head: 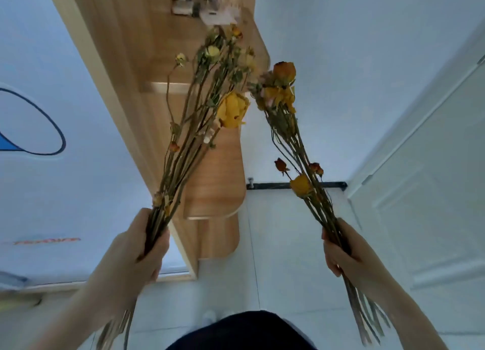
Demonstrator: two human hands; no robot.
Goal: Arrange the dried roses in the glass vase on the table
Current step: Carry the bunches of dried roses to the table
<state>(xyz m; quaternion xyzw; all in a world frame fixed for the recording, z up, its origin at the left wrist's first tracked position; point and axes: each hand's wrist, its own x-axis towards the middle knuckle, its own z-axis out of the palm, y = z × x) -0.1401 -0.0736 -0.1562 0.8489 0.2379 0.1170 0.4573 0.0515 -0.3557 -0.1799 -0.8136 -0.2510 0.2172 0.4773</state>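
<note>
— Clamped, both of them: we are gripping one bunch of dried roses in each fist. Our left hand (143,247) is closing around the stems of the left bunch (199,118), and our right hand (341,247) is wrapping tight around the right bunch (294,145).

— Where are the stems pointing?

— Cut ends are trailing down past our wrists toward the pale floor (283,244); the heads are leaning up and inward, so the two bunches are nearly meeting at the top, just apart. A big yellow rose (232,109) is hanging off the left bunch, and an orange rose (284,71) is topping the right one.

— And beyond the flowers?

— We are looking past them at wooden shelves (215,187) stepping away from us, beside a bed (52,192) on the left. A white door (433,192) is standing on the right. On the far end of the wood, some white and clear items (207,5) are sitting, too blurred for us to tell whether a vase is among them.
</note>
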